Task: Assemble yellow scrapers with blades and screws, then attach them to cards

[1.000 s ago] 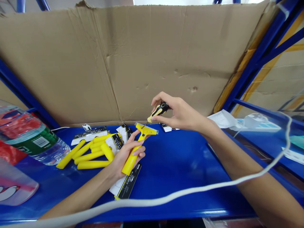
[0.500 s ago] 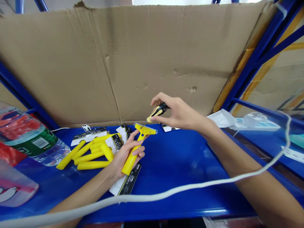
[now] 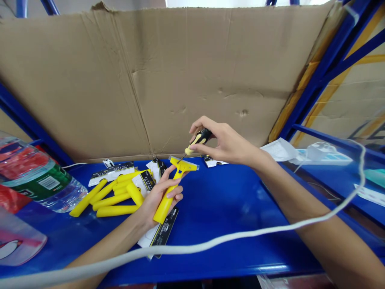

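Observation:
My left hand [image 3: 159, 196] is wrapped round the handle of a yellow scraper [image 3: 165, 204], its wide head tilted up and away from me. A clear strip shows along the head's edge. In my right hand [image 3: 221, 140] a short black and cream screwdriver [image 3: 200, 139] is gripped by the handle. Its shaft slants down to the left, with the tip at the scraper's head; whether it sits in a screw is too small to tell. Left of my left hand lies a pile of yellow handles [image 3: 117, 210]. A black and white package [image 3: 164, 230] lies beneath that hand.
A large water bottle [image 3: 45, 180] and a clear plastic cup [image 3: 24, 245] stand at the left. A white cable [image 3: 228, 241] crosses in front of me. Cardboard [image 3: 180, 80] walls the back of the blue shelf [image 3: 228, 208]. More packages [image 3: 112, 172] lie behind the handles.
Both hands keep nearly the same place. The screwdriver and the right fingers have shifted very slightly; the whole view has moved a little.

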Tool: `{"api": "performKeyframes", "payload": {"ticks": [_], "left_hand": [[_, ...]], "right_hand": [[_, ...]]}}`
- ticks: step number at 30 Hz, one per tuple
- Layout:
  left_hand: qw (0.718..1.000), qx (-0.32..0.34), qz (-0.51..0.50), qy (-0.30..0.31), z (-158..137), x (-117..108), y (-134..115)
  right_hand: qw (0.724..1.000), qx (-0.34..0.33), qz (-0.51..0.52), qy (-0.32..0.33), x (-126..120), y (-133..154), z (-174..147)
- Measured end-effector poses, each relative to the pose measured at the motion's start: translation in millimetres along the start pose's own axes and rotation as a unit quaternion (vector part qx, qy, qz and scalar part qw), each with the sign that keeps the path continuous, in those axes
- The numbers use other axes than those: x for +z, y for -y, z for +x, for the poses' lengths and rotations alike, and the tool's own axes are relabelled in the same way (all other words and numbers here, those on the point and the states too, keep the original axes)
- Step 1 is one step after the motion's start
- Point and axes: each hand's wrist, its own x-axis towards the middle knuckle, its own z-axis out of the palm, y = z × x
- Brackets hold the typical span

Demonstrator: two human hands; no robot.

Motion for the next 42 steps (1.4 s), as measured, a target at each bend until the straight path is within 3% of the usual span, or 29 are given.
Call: {"api": "performKeyframes", "payload": {"ticks": [6,10,14,18,22,27,31,35,42], "left_hand": [[1.000,0.006,-0.002,-0.006,0.1,0.7,-0.6],[1.000,0.010,0.006,-0.004,0.9,-1.6,-0.8],[1.000,0.008,0.015,-0.005,0.2,-1.6,-0.6],[1.000,0.007,0.017,-0.003,-0.5,0.6,-0.7],[1.000,0.007,0.011,-0.007,-0.8,2.2,-0.9],[1.000,0.006,0.012,-0.009,-0.8,1.8,-0.4],[1.000,0.004,0.017,-0.003,-0.5,0.0,-0.3],[1.000,0.009,0.019,-0.003,-0.5,-1.1,-0.1],[1.000,0.004,0.010,0.001,0.1,0.6,-0.1]], "right_hand": [[1.000,0.005,0.018,0.016,0.4,-4.2,0.1],[0.999,0.010,-0.030,-0.005,0.9,-5.3,0.4],[1.000,-0.001,0.018,0.011,-0.1,-3.7,0.3],[0.999,0.012,-0.030,-0.005,-0.3,-2.8,0.1],[1.000,0.004,0.019,0.017,-0.3,-2.6,-0.1],[0.999,0.025,-0.030,0.000,-1.0,-3.5,-0.4],[0.999,0.010,0.030,0.023,-1.4,-2.9,-0.5],[0.999,0.030,-0.017,0.008,-1.1,-3.1,-0.4],[0.999,0.028,0.003,0.025,-1.9,-4.3,-1.2]]}}
